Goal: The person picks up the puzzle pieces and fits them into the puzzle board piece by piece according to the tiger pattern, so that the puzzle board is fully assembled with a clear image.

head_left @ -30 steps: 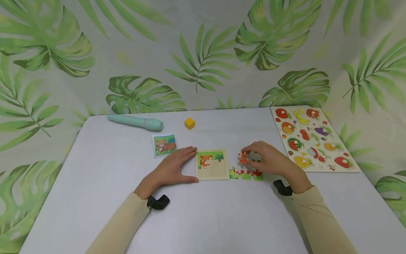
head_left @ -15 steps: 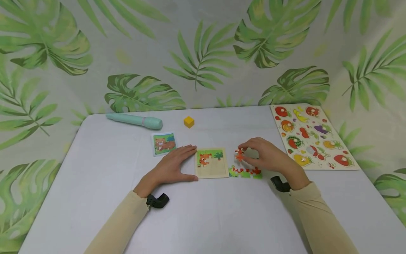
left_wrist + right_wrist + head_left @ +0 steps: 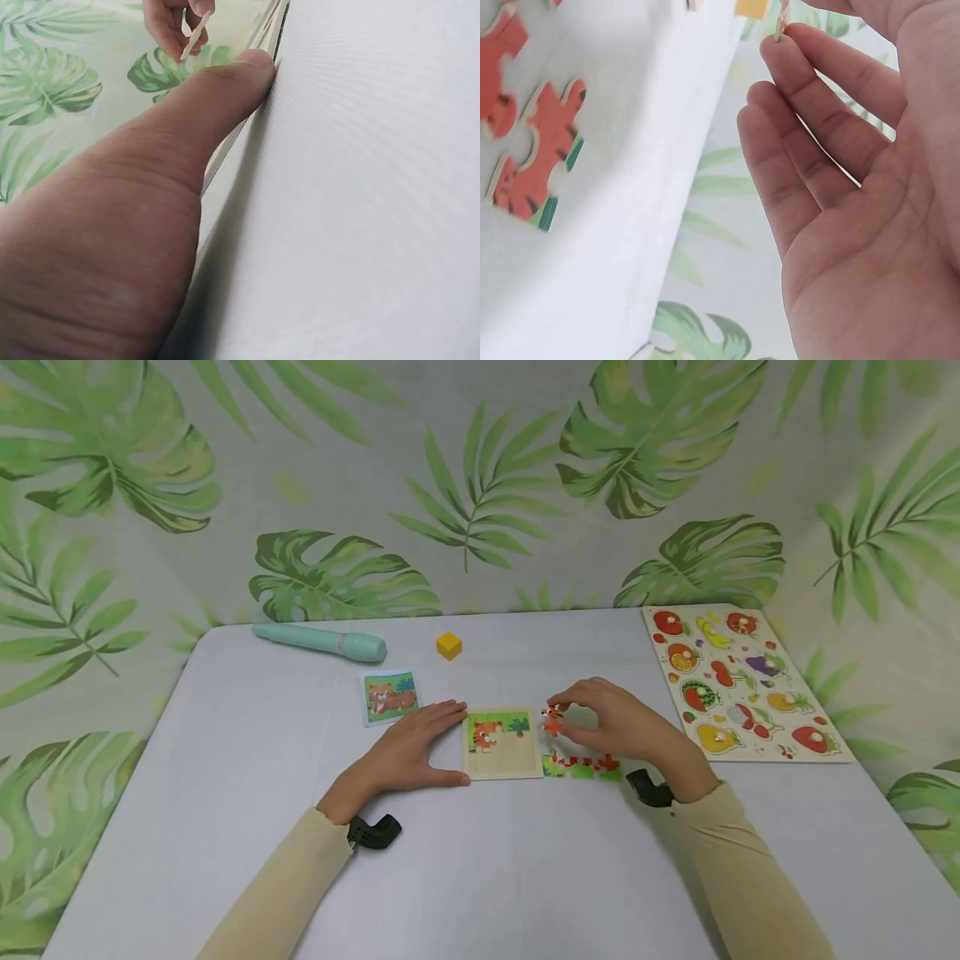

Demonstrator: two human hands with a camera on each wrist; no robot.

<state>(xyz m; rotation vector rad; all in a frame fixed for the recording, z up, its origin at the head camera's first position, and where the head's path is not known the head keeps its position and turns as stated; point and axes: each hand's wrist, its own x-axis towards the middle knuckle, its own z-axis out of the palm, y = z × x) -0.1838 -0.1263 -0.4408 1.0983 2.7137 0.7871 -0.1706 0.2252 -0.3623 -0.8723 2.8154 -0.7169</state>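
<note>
A square wooden puzzle tray (image 3: 504, 767) lies mid-table, with tiger and greenery pieces fitted along its upper part and bare wood below. My left hand (image 3: 408, 756) rests at its left side, fingers at the upper corner and thumb at the lower one. The left wrist view shows that thumb (image 3: 232, 79) straight against the tray's edge. Just past the tray's right side, my right hand (image 3: 618, 718) pinches an orange jigsaw piece (image 3: 552, 720) above the table. The piece appears edge-on in the left wrist view. Below the right hand lie several loose jigsaw pieces (image 3: 581, 770), partly covered by it.
A tiger picture card (image 3: 392, 697) lies beyond the left hand. Farther back are a teal microphone-shaped object (image 3: 322, 642) and a yellow cube (image 3: 449, 646). A fruit peg board (image 3: 742, 685) lies at the right. A leaf-patterned cloth (image 3: 480, 485) hangs behind the table.
My right hand has moved left with the pinched jigsaw piece, from over the loose pieces to beside the tray's right edge. The left hand has stayed against the tray.
</note>
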